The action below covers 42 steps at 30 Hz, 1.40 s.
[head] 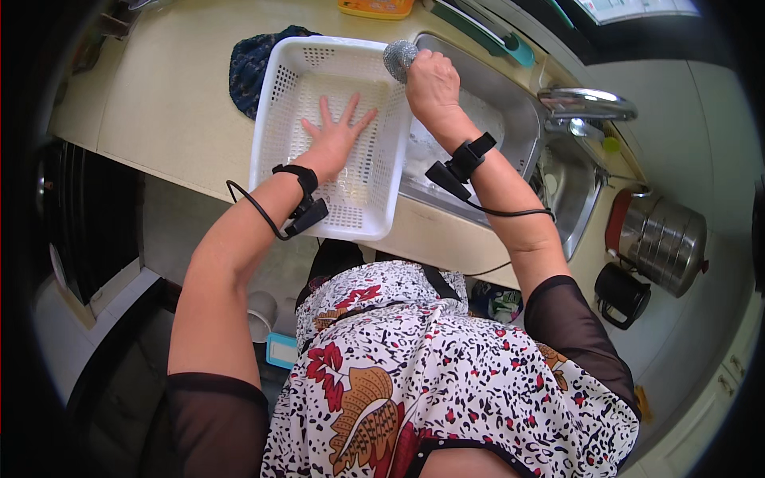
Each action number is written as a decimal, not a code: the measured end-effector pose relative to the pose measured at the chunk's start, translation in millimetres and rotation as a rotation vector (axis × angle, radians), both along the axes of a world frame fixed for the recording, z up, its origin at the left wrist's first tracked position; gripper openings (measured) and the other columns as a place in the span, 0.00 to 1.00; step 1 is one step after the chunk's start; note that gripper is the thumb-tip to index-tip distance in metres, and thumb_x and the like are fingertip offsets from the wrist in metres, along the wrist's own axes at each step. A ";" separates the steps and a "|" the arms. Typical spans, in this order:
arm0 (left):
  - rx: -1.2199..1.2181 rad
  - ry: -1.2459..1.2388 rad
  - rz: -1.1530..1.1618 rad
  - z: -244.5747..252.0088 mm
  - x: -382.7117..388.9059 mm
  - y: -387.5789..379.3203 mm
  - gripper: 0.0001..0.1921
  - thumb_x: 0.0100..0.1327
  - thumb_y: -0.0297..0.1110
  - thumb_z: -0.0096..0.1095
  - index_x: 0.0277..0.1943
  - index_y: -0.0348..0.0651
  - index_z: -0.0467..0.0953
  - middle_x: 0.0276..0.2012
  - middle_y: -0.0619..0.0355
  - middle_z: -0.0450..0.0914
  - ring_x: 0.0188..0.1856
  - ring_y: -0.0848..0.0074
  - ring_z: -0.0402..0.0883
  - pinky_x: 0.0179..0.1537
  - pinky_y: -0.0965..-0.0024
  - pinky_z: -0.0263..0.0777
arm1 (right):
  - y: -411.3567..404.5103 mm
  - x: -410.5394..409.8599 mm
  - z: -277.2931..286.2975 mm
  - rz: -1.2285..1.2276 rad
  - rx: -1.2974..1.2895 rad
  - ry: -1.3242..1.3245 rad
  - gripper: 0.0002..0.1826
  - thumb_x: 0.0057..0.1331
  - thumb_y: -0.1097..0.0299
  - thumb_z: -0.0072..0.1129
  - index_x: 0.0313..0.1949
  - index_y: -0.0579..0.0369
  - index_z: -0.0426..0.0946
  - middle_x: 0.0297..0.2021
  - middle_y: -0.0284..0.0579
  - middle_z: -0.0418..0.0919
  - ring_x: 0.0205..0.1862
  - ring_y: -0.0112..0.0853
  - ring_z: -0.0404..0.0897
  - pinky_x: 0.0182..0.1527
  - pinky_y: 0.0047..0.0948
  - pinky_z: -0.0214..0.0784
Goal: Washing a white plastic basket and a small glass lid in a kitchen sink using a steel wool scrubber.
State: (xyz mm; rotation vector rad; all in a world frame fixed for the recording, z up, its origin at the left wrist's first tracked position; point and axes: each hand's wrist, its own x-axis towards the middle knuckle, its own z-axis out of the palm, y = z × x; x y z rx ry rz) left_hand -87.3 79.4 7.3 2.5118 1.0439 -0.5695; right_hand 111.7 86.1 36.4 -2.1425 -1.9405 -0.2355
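A white perforated plastic basket [387, 197] stands on the counter, its right side along the edge of the stainless steel sink [505, 77]. My left hand [334, 137] is inside the basket, fingers spread, over its wet-looking floor; whether the palm presses on it I cannot tell. In my right hand [433, 83] is a round steel wool scrubber [399, 61], at the basket's far right corner. Part of the scrubber is hidden by my fingers. Some suds show in the sink below my right wrist.
A dark patterned cloth [244, 77] lies beside the basket on the counter [173, 101]. The chrome faucet [588, 104] stands at the sink's right, near a second, smaller basin [574, 179]. Farther right are a metal pot [666, 239] and a black mug [621, 293].
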 end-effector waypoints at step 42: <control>-0.081 0.103 0.734 3.8 19.7 22.1 0.74 0.35 0.27 0.86 0.76 0.62 0.30 0.76 0.44 0.22 0.70 0.21 0.33 0.57 0.18 0.54 | -139.5 -6.6 -30.5 -0.231 -0.115 0.606 0.23 0.69 0.57 0.54 0.23 0.65 0.77 0.21 0.64 0.77 0.26 0.57 0.80 0.31 0.49 0.74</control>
